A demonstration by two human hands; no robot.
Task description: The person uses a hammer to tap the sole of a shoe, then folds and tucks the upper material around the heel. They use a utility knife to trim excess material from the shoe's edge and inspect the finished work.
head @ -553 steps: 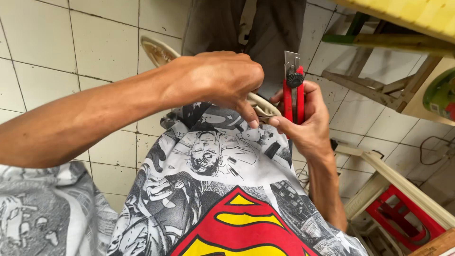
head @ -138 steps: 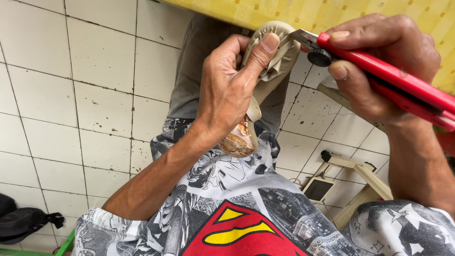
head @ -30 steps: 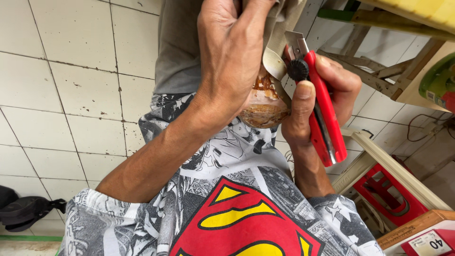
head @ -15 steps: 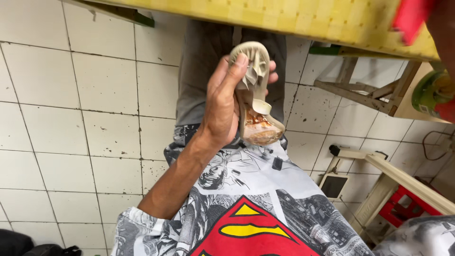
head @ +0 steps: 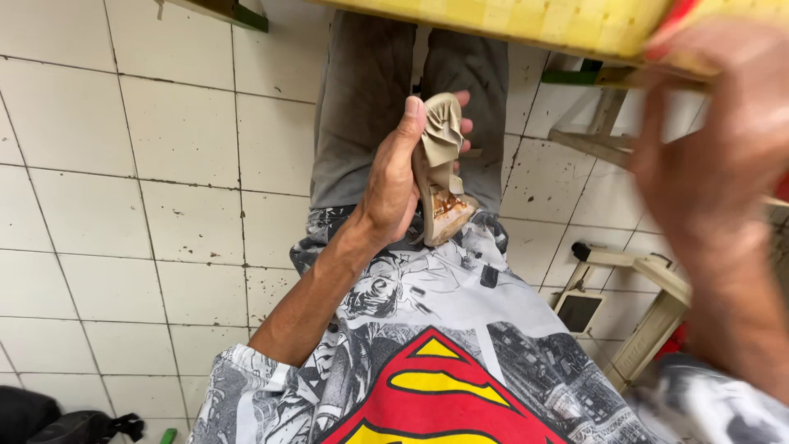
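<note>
Head view shows the left hand [head: 393, 185] wrapped around a beige sandal [head: 440, 168], thumb up along one side and fingertips curling round the far edge, so the shoe is gripped upright above the lap, in front of grey trousers [head: 370, 115]. Its lower end, just over the printed shirt [head: 436, 345], is stained brown, perhaps with old glue. The right hand [head: 723, 148] is raised near the yellow table edge [head: 509, 20] and badly blurred; a sliver of red shows at its top, but whether its fingers close on anything I cannot tell.

Risks, as I judge them: the sandal is held by one hand only and could twist or slip down onto the tiled floor [head: 123, 181]; the fast-moving right hand could knock the table edge.

Count: one sandal, two hands, one table edge, and one pale stool frame [head: 649, 288] at the right.
</note>
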